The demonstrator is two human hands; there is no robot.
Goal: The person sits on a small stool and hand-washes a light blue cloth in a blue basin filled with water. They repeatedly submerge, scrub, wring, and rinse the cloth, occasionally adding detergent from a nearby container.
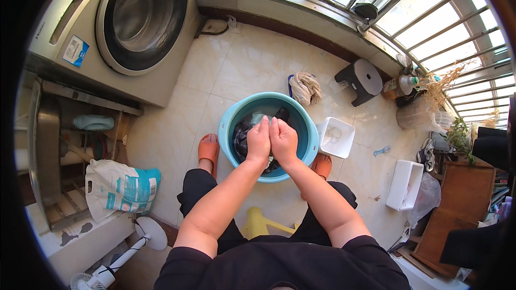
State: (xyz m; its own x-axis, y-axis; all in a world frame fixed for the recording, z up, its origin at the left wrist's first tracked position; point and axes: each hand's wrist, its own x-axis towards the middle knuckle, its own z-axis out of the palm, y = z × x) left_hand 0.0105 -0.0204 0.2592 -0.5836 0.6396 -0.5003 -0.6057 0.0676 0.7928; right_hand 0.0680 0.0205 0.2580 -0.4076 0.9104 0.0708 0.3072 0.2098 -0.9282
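A round teal plastic basin (226,145) stands on the tiled floor between my feet, with water and dark, partly patterned cloth (242,133) in it. Over its middle, my left hand (259,140) and my right hand (283,139) are held side by side, fingers curled and thumbs together. Some light cloth shows just beyond the fingertips and a pale bit shows below the hands. Both hands look closed on cloth, but my fingers hide most of what they grip.
A beige cloth bundle (305,88) lies beyond the basin. A white plastic tub (347,137) stands at its right, a dark step stool (365,80) farther off. A blue brush (381,151) lies on the floor. The front-loading washing machine (169,76) is at upper left, a detergent bag (121,187) at left.
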